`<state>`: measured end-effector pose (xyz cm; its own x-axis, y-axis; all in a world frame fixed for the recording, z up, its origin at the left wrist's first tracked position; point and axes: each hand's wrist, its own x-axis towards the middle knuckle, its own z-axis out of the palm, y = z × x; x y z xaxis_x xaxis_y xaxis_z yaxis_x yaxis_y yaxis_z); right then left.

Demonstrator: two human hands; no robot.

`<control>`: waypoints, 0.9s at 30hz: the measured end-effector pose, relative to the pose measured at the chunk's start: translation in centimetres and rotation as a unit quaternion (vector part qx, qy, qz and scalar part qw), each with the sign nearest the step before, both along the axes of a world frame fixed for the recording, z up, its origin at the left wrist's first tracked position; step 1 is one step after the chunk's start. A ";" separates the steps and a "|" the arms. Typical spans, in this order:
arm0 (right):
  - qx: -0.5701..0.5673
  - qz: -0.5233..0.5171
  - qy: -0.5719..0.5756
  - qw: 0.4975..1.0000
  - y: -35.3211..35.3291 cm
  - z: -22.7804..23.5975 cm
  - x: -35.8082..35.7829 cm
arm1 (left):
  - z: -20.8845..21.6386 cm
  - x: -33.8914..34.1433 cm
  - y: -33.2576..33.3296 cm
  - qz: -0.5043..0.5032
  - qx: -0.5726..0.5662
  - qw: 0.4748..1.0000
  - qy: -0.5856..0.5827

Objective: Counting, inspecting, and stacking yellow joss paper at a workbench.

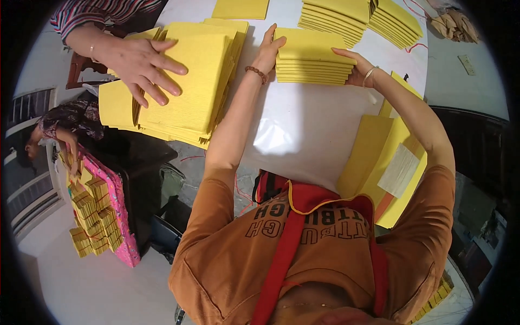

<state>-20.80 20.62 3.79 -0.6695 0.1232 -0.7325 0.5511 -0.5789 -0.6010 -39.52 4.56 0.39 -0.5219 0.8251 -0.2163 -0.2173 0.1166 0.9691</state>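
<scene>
A neat stack of folded yellow paper [311, 51] stands on the white-covered table, squared between my two hands. My left hand [265, 56] presses its left end, with the thumb near the top corner. At the other end my right hand [358, 69] grips the side, its thumb lying over the top edge and the other fingers partly hidden. To the left, a co-worker's hand [145, 66] with spread fingers rests on a larger pile of yellow ribbed sheets [189, 89].
More folded yellow stacks [338, 19] stand beyond my hands. Long yellow sheets [374, 157] lie at the right table edge, near a pale block [398, 170]. Another person [70, 122] is at a pink-covered table [127, 233] with yellow bundles [97, 214], far left.
</scene>
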 end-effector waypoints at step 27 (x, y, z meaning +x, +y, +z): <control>0.594 0.208 0.274 0.728 -3.0 4.9 -2.8 | 8.7 3.3 -1.6 -0.129 -0.013 0.872 0.472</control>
<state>-23.62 17.62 8.68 -0.9813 0.1544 0.1153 0.0198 0.6759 -0.7368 -36.18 2.93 9.13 -0.2748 0.9427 0.1892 0.7130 0.0678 0.6979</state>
